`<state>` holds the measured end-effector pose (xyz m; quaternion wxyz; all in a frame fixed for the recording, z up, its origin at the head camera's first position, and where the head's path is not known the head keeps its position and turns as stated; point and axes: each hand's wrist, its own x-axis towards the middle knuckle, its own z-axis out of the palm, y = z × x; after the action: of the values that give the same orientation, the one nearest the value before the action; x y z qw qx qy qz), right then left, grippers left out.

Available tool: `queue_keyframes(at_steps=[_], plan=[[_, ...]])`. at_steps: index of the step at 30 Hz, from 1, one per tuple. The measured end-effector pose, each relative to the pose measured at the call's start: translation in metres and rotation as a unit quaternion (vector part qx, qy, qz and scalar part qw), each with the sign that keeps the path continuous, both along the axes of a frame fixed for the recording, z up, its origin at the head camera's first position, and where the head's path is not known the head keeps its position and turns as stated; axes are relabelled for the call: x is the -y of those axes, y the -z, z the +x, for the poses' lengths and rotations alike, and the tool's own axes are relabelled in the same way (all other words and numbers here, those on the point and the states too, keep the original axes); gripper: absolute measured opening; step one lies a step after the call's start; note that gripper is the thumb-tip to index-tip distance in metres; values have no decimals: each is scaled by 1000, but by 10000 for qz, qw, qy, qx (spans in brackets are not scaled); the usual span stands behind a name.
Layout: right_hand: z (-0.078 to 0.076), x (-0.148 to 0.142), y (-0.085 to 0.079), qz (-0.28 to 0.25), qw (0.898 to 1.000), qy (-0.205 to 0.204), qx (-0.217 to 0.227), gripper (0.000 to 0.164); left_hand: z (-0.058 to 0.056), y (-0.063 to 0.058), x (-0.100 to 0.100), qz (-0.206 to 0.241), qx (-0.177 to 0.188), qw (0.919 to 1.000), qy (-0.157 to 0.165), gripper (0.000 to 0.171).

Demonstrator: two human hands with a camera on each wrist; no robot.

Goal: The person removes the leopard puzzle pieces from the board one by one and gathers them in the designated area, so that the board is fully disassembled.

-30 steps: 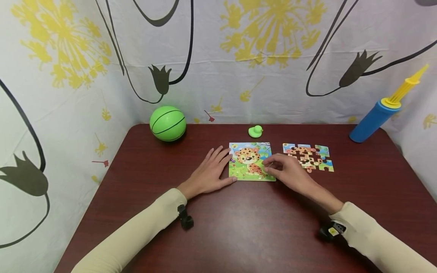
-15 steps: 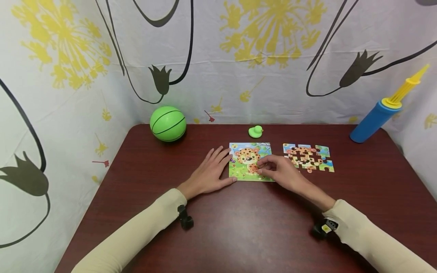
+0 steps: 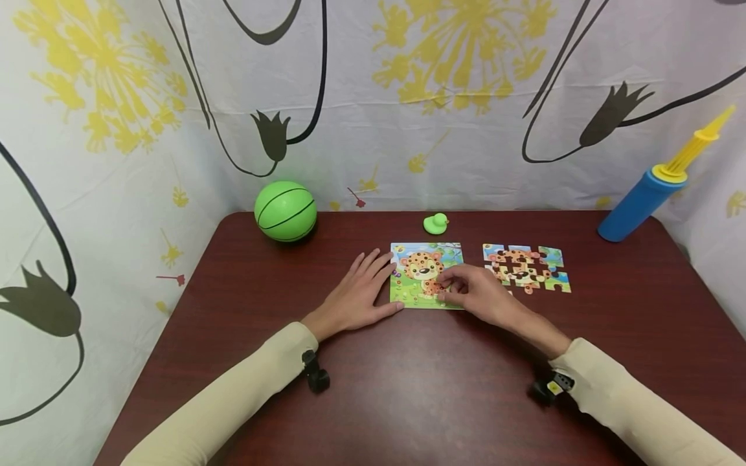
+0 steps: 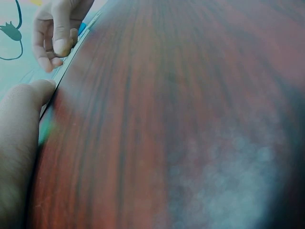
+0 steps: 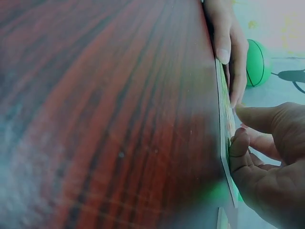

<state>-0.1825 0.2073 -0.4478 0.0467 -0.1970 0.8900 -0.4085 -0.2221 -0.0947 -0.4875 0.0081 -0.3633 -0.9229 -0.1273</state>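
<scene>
A square picture puzzle [image 3: 410,294] with a spotted leopard cub lies on the dark red-brown table. My left hand [image 3: 364,288] rests flat at its left side, fingers straight and spread, with fingertips and thumb on the edge. Over the lower right part bends my right hand [image 3: 480,294], its fingertips touching the picture. In the right wrist view a gap shows between thumb [image 5: 257,118] and forefinger, with no piece visible in it; the palm hides part of the picture. Right of the puzzle lies a partly joined group of jigsaw pieces [image 3: 524,272] showing a similar cub.
A green ball [image 3: 285,211] with black lines sits at the table's back left. Behind the puzzle stands a small green toy duck [image 3: 436,224]. A blue and yellow hand pump [image 3: 635,206] leans at the back right. Patterned cloth [image 3: 361,129] hangs along the rear edge.
My right hand has shifted a little left over the puzzle, its fingertips now nearer the cub's body. The left hand keeps its place.
</scene>
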Motion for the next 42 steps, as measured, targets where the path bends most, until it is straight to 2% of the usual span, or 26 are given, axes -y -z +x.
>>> queue_keyframes(at_steps=[8, 21, 33, 42], plan=[[-1, 1, 1, 259, 9989, -209, -335, 29, 0, -1, 0, 13, -3, 10000, 14, 90], [-3, 1, -2, 541, 9972, -434, -262, 34, 0, 0, 1, 36, 7, 10000, 17, 90], [-3, 5, -4, 643, 9974, -302, -138, 29, 0, -1, 0, -33, -6, 10000, 7, 91], [-2, 6, -3, 513, 9984, -212, -139, 27, 0, 0, 0, -43, 11, 10000, 10, 91]])
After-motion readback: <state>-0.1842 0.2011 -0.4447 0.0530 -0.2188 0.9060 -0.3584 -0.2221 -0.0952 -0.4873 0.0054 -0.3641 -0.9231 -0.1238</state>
